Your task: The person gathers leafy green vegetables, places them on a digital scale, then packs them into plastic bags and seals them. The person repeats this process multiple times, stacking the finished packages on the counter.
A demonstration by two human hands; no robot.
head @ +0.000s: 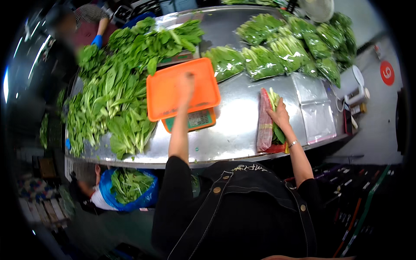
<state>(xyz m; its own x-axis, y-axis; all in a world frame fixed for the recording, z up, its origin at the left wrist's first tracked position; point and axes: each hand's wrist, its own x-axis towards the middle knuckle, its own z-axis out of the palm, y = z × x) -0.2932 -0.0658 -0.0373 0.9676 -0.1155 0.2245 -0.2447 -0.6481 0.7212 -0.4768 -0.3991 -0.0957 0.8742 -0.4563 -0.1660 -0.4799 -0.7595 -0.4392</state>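
My left hand (pixel 187 85) is over the orange plastic tray (pixel 159 94) and blurred by motion, so its fingers cannot be made out. That tray rests on a digital scale (pixel 198 118) with an orange base and a keypad. At the right, my right hand (pixel 279 114) grips a bunch of leafy greens (pixel 274 95) with pale stems. Against that bunch lies a long, reddish, folded bundle of what looks like plastic packaging (pixel 265 126), near the front edge of the metal table (pixel 234 123).
Loose leafy greens (pixel 104 94) are heaped at the left. Bagged greens (pixel 279 48) lie at the back right. Flat clear plastic bags (pixel 313 110) lie at the right, near a white appliance (pixel 352 81). A co-worker's blue-gloved hand (pixel 97 41) is beyond the heap. A blue bag of greens (pixel 130 187) sits below.
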